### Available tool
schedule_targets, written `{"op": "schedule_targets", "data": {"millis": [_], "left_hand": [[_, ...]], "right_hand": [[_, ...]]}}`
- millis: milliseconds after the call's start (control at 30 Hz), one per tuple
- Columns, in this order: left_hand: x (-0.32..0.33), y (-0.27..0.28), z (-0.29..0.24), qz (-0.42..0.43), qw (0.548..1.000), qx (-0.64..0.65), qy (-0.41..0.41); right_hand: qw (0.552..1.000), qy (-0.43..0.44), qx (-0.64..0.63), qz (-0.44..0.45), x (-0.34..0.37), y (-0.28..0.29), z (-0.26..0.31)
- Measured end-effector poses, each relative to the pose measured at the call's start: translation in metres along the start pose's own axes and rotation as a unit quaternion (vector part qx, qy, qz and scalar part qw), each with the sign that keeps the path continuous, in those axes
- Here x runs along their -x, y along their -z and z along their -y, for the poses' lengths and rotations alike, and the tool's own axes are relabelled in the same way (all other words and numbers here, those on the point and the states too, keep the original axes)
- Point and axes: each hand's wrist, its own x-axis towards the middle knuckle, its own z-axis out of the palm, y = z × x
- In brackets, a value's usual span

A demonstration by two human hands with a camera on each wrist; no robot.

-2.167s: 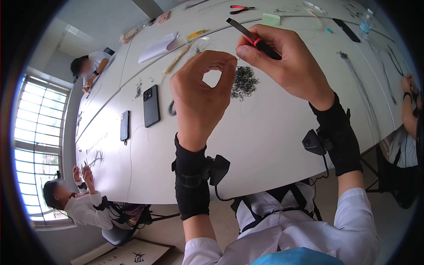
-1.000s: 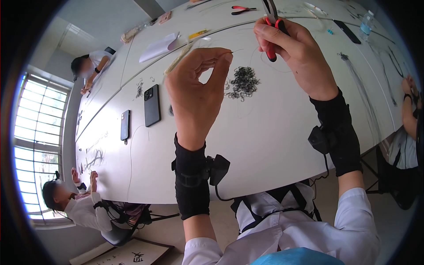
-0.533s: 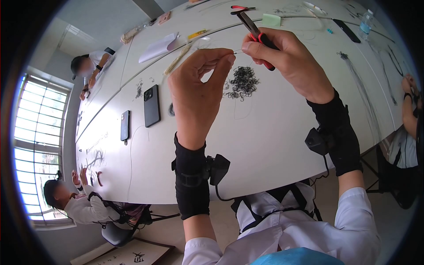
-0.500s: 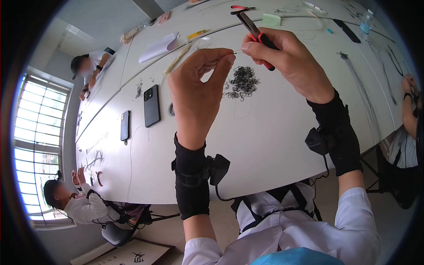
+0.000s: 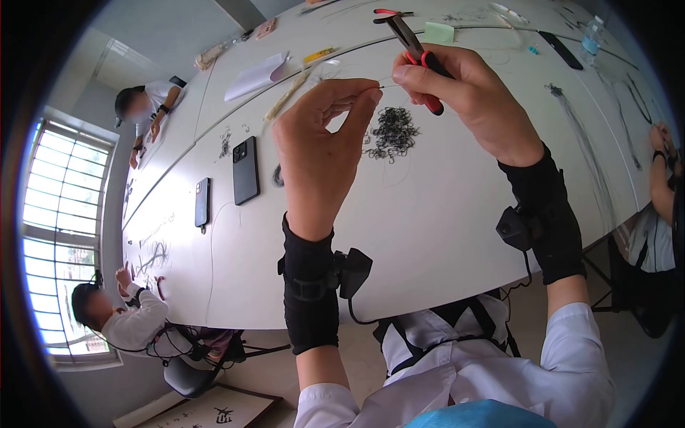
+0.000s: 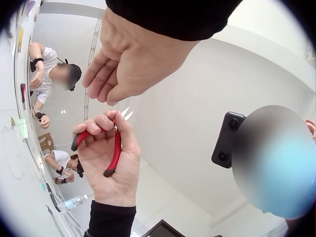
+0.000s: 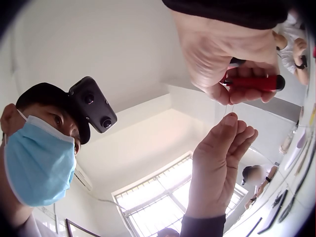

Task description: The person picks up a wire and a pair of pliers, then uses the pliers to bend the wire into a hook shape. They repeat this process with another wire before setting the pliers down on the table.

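In the head view my left hand [image 5: 321, 146] pinches a tiny dark piece between thumb and forefinger; its kind I cannot tell. A thin, clear line [image 5: 389, 85] stretches from those fingertips to my right hand [image 5: 477, 103], which pinches it with thumb and forefinger. Tucked in the same right hand is a pair of pliers [image 5: 407, 37] with red and black handles, its nose pointing up and left. The left wrist view shows the pliers' handles [image 6: 114, 155] lying spread across the palm. Below both hands, a pile of small dark hooks [image 5: 394, 133] lies on the white table [image 5: 428, 242].
Two phones [image 5: 245, 171] lie left of the hands. Beyond are white paper [image 5: 255, 77], a yellow-wrapped item [image 5: 318, 55], a green note [image 5: 439, 33], and another pair of pliers [image 5: 392, 12]. A water bottle [image 5: 591, 39] stands far right. Other people sit around the table.
My right hand rose up and right, the pliers turning upward, then came back beside the left fingertips and pinched the line. Over the last half second both hands have barely moved.
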Motion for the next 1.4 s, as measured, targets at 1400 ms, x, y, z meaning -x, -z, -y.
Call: {"op": "schedule_targets", "data": {"millis": [1400], "left_hand": [[-0.002, 0.001, -0.001, 0.017, 0.999, -0.020, -0.032]], "right_hand": [[0.993, -0.106, -0.060, 0.002, 0.000, -0.012, -0.005]]}}
